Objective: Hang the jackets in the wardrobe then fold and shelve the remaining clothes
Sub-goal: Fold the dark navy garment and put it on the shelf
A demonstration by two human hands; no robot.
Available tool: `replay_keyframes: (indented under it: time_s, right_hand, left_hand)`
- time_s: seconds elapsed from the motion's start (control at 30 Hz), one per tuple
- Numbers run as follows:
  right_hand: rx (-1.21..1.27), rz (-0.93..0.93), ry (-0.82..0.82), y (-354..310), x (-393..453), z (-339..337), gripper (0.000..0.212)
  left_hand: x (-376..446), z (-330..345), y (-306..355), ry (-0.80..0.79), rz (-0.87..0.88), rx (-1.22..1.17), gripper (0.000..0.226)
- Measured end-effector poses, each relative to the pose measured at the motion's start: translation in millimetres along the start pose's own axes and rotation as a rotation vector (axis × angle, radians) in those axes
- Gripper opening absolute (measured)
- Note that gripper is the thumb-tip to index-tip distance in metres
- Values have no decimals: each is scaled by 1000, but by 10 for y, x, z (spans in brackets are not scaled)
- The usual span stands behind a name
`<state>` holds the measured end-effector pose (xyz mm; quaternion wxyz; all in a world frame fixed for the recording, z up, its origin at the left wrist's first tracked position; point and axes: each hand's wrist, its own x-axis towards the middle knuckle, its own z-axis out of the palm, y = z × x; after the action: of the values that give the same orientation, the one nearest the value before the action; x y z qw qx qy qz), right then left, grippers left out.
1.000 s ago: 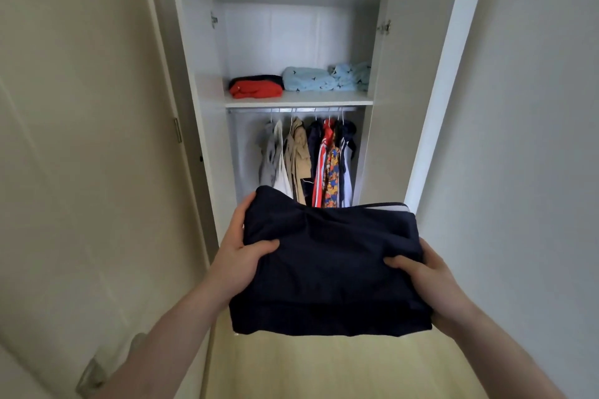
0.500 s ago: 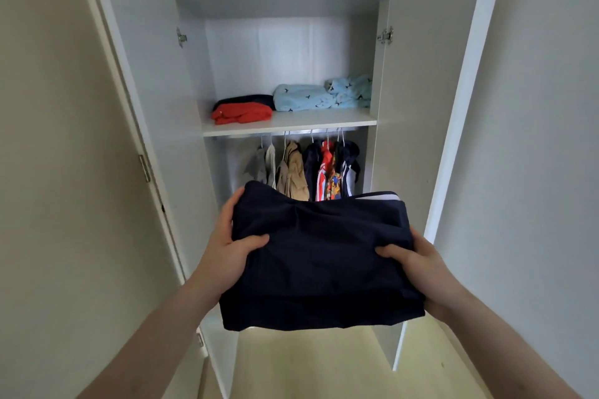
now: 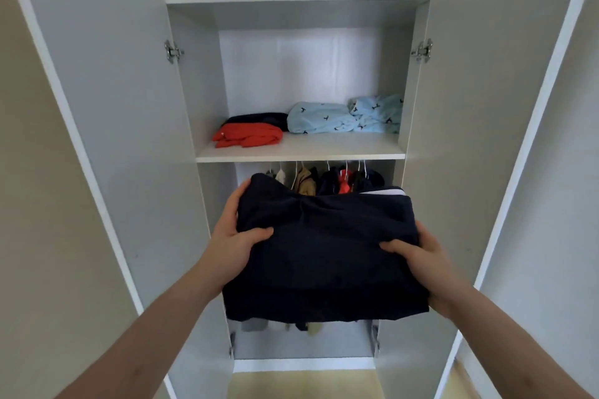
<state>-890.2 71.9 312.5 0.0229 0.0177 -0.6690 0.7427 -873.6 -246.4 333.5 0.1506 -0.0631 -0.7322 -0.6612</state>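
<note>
Both wardrobe doors [image 3: 107, 126] stand wide apart, leaving the front of the shelf [image 3: 301, 149] bare; the folded navy garment [image 3: 324, 253] hangs below it, left hand [image 3: 235, 244] and right hand [image 3: 421, 261] each pinching a side, thumbs on top; on the shelf lie a red garment [image 3: 248, 136], a dark garment [image 3: 262, 118] and light blue clothes [image 3: 346, 116]; jackets [image 3: 324, 180] hang beneath.
</note>
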Motion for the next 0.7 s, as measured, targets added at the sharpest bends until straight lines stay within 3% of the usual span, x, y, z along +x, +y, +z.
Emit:
replay_keyframes:
  time_s: [0.7]
  right_hand:
    - [-34,-69,174,-431,3115,363,41]
  left_hand:
    - [3458,227,-455,-78,93,-54,91]
